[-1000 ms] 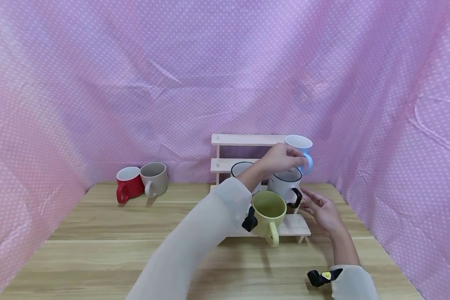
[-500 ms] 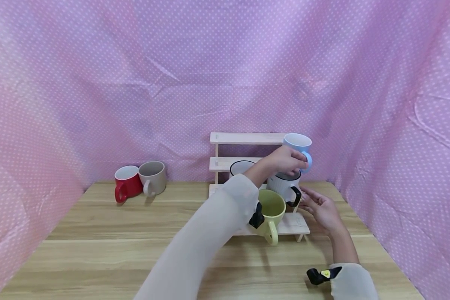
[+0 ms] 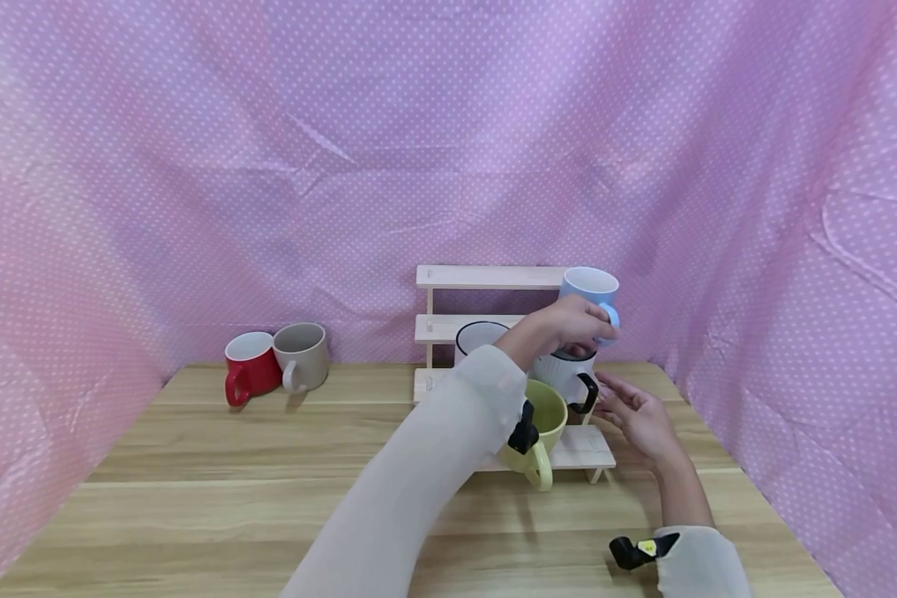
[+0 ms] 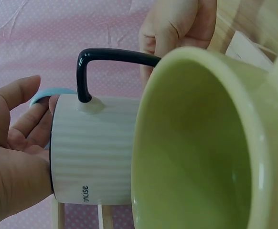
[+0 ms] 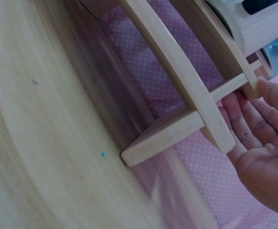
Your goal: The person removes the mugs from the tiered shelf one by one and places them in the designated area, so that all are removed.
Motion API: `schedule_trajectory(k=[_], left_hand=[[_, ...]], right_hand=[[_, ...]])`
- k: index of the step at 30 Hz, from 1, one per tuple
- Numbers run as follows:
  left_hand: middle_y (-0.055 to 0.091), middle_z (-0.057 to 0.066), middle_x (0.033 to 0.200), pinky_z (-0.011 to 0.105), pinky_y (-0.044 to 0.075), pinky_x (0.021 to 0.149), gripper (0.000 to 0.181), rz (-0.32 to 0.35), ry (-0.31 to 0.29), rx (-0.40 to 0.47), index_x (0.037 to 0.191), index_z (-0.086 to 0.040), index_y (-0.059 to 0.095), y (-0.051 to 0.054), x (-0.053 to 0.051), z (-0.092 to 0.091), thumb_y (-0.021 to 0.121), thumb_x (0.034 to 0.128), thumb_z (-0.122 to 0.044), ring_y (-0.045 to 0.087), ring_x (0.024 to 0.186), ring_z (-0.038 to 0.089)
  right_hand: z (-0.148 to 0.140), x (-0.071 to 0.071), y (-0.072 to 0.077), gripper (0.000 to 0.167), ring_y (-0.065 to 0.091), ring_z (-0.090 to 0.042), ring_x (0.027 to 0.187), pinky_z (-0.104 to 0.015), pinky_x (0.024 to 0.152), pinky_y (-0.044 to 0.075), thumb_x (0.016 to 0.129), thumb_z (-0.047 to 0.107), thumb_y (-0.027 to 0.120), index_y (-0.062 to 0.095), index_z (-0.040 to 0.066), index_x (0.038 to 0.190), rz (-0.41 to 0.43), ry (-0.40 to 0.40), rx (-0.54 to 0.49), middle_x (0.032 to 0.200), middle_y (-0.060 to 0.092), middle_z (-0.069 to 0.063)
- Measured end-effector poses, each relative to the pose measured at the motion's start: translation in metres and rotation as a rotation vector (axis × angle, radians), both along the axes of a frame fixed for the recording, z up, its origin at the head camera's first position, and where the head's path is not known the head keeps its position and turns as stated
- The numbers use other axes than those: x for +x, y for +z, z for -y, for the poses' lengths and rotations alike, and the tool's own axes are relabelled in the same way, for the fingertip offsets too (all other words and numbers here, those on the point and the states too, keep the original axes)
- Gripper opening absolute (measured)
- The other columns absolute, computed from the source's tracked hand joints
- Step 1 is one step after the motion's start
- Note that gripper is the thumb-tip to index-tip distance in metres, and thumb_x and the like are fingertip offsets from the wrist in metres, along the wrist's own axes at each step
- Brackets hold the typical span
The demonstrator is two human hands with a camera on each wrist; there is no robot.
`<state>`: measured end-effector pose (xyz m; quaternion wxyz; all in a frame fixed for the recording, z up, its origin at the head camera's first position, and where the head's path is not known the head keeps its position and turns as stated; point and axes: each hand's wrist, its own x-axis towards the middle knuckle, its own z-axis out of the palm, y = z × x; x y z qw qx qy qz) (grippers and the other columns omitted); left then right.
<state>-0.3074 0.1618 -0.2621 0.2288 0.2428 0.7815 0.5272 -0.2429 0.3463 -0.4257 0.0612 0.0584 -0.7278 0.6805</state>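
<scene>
My left hand (image 3: 564,322) reaches over the rack, its fingers at the handle of a light blue mug (image 3: 588,285) at the top shelf's right end. In the left wrist view, the thumb of this hand (image 4: 15,138) stands apart from the blue handle and the fingers lie partly behind a ribbed white mug (image 4: 98,148) with a black handle. My right hand (image 3: 643,419) is at the rack's right side. In the right wrist view, that hand (image 5: 268,143) touches the wooden shelf rack (image 5: 177,62) with extended, lightly bent fingers. A yellow-green mug (image 3: 549,407) sits on the lowest shelf.
Another black-rimmed white mug (image 3: 482,335) stands on the rack, partly behind my left sleeve (image 3: 433,465). Left on the wooden table (image 3: 217,498) are a red mug (image 3: 257,374) and a beige mug (image 3: 306,357), side by side. A pink dotted curtain (image 3: 344,166) closes off the back.
My left hand has shifted slightly down and to the right by the blue mug's handle, and its forearm has moved right. The right hand and the mugs keep their places.
</scene>
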Motion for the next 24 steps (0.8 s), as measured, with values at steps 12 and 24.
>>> schedule_trajectory(k=[12, 24], left_hand=[[0.069, 0.007, 0.098, 0.026, 0.049, 0.062, 0.016, 0.069, 0.091, 0.112, 0.101, -0.006, 0.070, -0.0062, 0.0043, -0.0051, 0.073, 0.0972, -0.021, 0.060, 0.075, 0.014], [0.070, 0.007, 0.100, 0.024, 0.052, 0.066, 0.019, 0.023, 0.141, 0.193, 0.103, -0.003, 0.070, -0.0075, 0.0070, -0.0061, 0.075, 0.0959, -0.020, 0.063, 0.084, 0.015]], right_hand=[[-0.0018, -0.0002, -0.0025, 0.061, 0.070, -0.013, 0.100, -0.035, 0.098, 0.056, 0.105, 0.025, 0.060, 0.039, -0.009, 0.151, 0.007, 0.009, 0.016, 0.120, 0.070, 0.013], [-0.0004, 0.0011, 0.0011, 0.058, 0.070, -0.013, 0.099, -0.031, 0.096, 0.057, 0.106, 0.023, 0.059, 0.041, -0.009, 0.150, -0.004, 0.017, -0.003, 0.120, 0.069, 0.013]])
